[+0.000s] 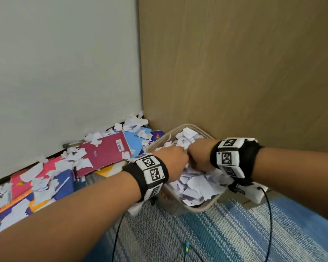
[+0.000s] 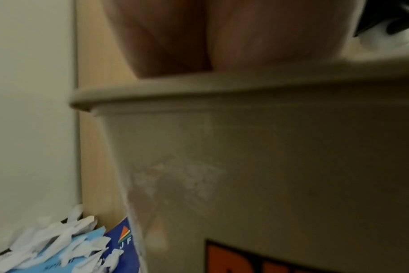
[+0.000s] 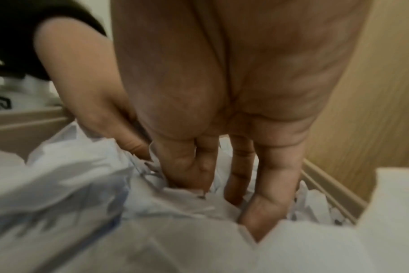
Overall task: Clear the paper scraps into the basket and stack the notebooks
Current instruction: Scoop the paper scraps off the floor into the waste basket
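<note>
A translucent beige basket (image 1: 203, 208) (image 2: 268, 147) stands in the corner, heaped with white paper scraps (image 1: 197, 184) (image 3: 105, 184). Both hands are inside it, side by side. My right hand (image 1: 198, 157) (image 3: 222, 184) pushes straight fingers down into the scraps. My left hand (image 1: 175, 159) (image 3: 93, 103) reaches in beside it, fingers pointing down and tips buried in paper. Left of the basket, a maroon notebook (image 1: 106, 152), a light-blue notebook (image 1: 133, 140) (image 2: 86, 238) and other coloured ones lie scattered under loose scraps (image 1: 134, 120) (image 2: 54, 240).
A white wall (image 1: 64, 63) meets a wooden panel (image 1: 235, 72) right behind the basket. A pen (image 1: 74, 143) lies along the wall's foot. A blue striped rug (image 1: 178, 233) covers the near floor, crossed by thin wrist cables (image 1: 270, 224).
</note>
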`<state>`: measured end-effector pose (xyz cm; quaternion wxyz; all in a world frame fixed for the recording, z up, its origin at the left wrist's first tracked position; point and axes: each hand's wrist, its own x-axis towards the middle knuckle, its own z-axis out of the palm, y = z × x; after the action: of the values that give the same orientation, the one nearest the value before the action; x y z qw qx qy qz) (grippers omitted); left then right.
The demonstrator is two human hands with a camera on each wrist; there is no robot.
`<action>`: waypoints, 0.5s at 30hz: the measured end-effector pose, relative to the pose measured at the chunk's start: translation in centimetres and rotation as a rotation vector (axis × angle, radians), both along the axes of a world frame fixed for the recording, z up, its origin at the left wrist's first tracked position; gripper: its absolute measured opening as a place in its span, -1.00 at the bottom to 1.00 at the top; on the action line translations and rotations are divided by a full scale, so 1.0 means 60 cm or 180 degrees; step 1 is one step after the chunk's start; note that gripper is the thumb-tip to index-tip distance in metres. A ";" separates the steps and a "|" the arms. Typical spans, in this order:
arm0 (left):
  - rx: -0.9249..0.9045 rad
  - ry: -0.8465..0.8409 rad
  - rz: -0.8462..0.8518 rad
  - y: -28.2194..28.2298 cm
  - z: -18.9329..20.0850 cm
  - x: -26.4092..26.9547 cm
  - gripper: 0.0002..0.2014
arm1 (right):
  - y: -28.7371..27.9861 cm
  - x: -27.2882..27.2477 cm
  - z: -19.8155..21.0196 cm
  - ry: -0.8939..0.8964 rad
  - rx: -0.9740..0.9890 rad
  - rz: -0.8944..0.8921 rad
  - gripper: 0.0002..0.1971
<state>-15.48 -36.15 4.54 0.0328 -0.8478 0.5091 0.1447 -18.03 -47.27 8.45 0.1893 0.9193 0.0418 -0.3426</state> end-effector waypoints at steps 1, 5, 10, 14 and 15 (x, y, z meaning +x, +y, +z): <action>0.0148 0.0055 -0.0012 -0.004 -0.003 0.000 -0.79 | 0.006 0.002 -0.001 0.0130 -0.0105 0.0017 -0.83; 0.0639 0.0191 0.0067 -0.013 -0.011 -0.005 -0.72 | 0.015 0.013 -0.017 0.0223 -0.0205 0.0035 -0.64; 0.0668 0.0418 0.0320 -0.013 0.004 -0.001 -0.64 | 0.008 0.009 -0.005 0.0007 0.0031 0.0082 -0.68; 0.0446 0.0468 0.0391 -0.005 0.045 0.004 -0.72 | 0.004 0.006 0.048 -0.0012 0.0135 0.0159 -0.61; 0.0344 0.0480 0.0401 -0.002 0.057 0.005 -0.79 | 0.004 0.010 0.058 0.0002 0.0180 0.0084 -0.64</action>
<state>-15.17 -36.29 7.97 0.0309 -0.8619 0.4472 0.2371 -17.45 -47.01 11.93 0.1676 0.9235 0.0636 -0.3391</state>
